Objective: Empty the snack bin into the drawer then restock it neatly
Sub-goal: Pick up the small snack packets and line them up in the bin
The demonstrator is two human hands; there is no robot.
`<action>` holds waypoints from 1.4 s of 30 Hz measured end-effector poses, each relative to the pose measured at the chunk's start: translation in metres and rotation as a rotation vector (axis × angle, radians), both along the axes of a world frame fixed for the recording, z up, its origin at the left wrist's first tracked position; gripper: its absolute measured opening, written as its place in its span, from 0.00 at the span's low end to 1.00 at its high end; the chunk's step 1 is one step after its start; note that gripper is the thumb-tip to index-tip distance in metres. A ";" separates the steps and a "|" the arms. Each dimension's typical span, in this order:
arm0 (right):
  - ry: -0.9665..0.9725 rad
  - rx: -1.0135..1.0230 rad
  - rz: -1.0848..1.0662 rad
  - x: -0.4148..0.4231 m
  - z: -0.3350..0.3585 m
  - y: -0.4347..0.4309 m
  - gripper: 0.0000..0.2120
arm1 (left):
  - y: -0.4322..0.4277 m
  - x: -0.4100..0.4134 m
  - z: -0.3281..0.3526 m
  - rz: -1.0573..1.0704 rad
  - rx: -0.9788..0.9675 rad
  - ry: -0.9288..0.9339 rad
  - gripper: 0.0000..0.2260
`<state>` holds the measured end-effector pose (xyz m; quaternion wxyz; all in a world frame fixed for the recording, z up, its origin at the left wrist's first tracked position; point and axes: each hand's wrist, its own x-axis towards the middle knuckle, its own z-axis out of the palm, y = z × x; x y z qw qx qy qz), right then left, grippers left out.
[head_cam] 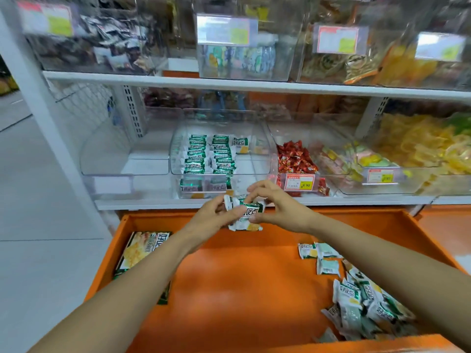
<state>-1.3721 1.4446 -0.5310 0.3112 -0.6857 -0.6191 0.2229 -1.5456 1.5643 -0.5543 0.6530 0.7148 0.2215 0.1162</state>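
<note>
A clear snack bin sits on the lower shelf, holding two neat rows of green-and-white packets on its left side and one packet lying flat behind them. Just below the shelf edge, over the open orange drawer, my left hand and my right hand together hold a small stack of the same packets. Fingers of both hands curl round the stack. A loose heap of packets lies in the drawer's right side.
A flat snack box leans in the drawer's left end. An empty clear bin stands left of the snack bin; a bin of red candies and yellow snacks stand to the right. Upper shelf bins hang overhead.
</note>
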 end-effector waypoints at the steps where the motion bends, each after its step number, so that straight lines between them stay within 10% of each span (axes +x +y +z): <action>1: -0.006 -0.004 0.001 -0.003 0.004 0.003 0.14 | 0.003 -0.001 0.004 0.010 0.025 -0.035 0.18; 10: -0.103 -0.159 0.073 -0.003 0.085 0.051 0.31 | 0.044 0.000 0.045 0.151 0.297 -0.219 0.27; 16: -0.331 -0.118 -0.157 0.037 0.110 0.123 0.28 | 0.092 -0.006 0.024 0.194 1.238 -0.027 0.24; 21: -0.714 -0.403 -0.275 0.078 0.084 0.185 0.26 | 0.120 -0.005 -0.018 0.144 1.608 0.032 0.24; 42: -0.734 -0.418 -0.439 0.113 0.013 0.252 0.25 | 0.154 0.005 -0.028 0.289 1.776 -0.088 0.20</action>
